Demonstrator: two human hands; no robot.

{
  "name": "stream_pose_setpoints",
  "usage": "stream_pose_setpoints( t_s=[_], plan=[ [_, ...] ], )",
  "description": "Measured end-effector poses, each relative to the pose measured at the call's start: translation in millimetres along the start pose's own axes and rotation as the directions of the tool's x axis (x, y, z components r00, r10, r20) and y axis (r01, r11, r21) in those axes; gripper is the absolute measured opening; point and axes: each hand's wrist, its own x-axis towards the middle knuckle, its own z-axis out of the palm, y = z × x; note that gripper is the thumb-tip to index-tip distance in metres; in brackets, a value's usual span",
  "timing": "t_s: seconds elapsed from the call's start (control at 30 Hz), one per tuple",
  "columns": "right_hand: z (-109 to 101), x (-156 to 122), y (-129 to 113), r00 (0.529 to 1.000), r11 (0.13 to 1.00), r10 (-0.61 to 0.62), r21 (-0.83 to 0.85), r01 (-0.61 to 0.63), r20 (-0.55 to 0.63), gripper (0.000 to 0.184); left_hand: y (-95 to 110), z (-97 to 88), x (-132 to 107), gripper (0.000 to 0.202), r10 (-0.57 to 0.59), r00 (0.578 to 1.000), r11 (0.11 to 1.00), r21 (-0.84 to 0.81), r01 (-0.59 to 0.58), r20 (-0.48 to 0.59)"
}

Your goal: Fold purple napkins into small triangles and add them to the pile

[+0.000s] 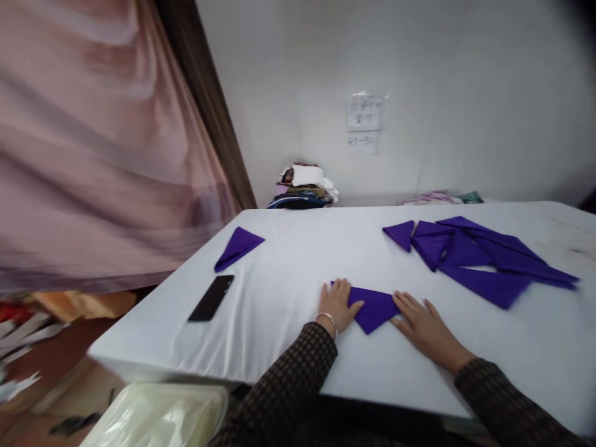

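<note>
A piece of purple cloth (372, 308), folded to a point toward me, lies flat on the white-covered table (298, 248). My left hand (336, 307), with a bracelet on its wrist, rests palm down over the cloth's left end, fingers stretched out. At the right end, my right hand (423, 328) lies low with its fingers extended, the tips touching the cloth's edge. Neither hand grips it. A small folded purple triangle (399, 234) sits beyond my right hand, beside a loose heap of purple cloth pieces (484, 254).
Another folded purple cloth (238, 247) lies at the table's left, with a black phone (212, 298) nearer me. Stacked fabrics (305, 186) stand behind the far edge. A pink curtain (102, 136) hangs at left. A plastic-covered pale container (161, 413) stands below the front edge.
</note>
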Motion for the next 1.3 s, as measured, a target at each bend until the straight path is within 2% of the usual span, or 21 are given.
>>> stream_pose_setpoints(
  t_s=[0.13,0.27,0.4,0.47,0.53,0.6,0.67,0.77,0.93,1.03,1.1,1.2,1.3],
  plan=[
    [-16,-3,-10,0.999,0.999,0.022,0.045,-0.024,0.037,0.056,-12,-4.6,7,0.070,-0.081,0.996,0.995,0.057,0.083,-0.025],
    [-22,-4,-14,0.997,0.996,0.037,0.076,-0.043,0.071,0.057,-20,-6.1,14,0.068,-0.158,0.987,0.981,0.110,0.161,-0.039],
    [-23,-3,-15,0.995,0.995,0.038,0.093,-0.047,0.089,0.058,-13,-10.5,15,0.064,-0.213,0.971,0.962,0.152,0.228,-0.112],
    [-23,-2,-15,0.995,0.995,0.041,0.089,-0.049,0.093,0.059,-4,-13.4,12,0.060,-0.126,0.980,0.976,0.158,0.150,-0.153],
    [-23,-2,-14,0.995,0.996,0.044,0.078,-0.051,0.094,0.060,7,-14.6,5,0.058,0.044,0.989,0.988,0.152,-0.022,-0.141],
    [-21,-3,-13,0.995,0.997,0.044,0.065,-0.050,0.089,0.059,14,-12.6,-3,0.060,0.190,0.980,0.976,0.121,-0.182,-0.064],
    [-19,-4,-12,0.996,0.998,0.034,0.052,-0.039,0.080,0.058,17,-8.1,-10,0.065,0.250,0.968,0.965,0.079,-0.251,0.026],
    [-17,-6,-9,0.998,0.999,0.015,0.037,-0.017,0.068,0.057,15,-0.8,-17,0.069,0.235,0.968,0.969,0.050,-0.240,0.090],
    [-24,-5,-7,0.996,1.000,0.008,0.019,-0.009,0.085,0.060,13,4.4,-17,0.070,0.225,0.971,0.971,0.064,-0.230,0.075],
    [-32,2,-16,0.999,1.000,-0.009,0.007,0.008,0.031,0.063,14,5.0,-17,0.071,0.233,0.970,0.970,0.057,-0.237,0.068],
    [-36,9,-26,0.997,0.997,-0.071,0.009,0.071,0.007,0.065,14,4.9,-17,0.071,0.239,0.969,0.969,0.055,-0.242,0.067],
    [-35,14,-36,0.984,0.985,-0.173,0.029,0.172,0.049,0.067,15,3.7,-18,0.070,0.240,0.968,0.967,0.065,-0.245,0.072],
    [-28,9,-31,0.980,0.985,-0.167,0.051,0.162,0.105,0.064,15,1.8,-18,0.071,0.233,0.970,0.969,0.061,-0.238,0.075]
  ],
)
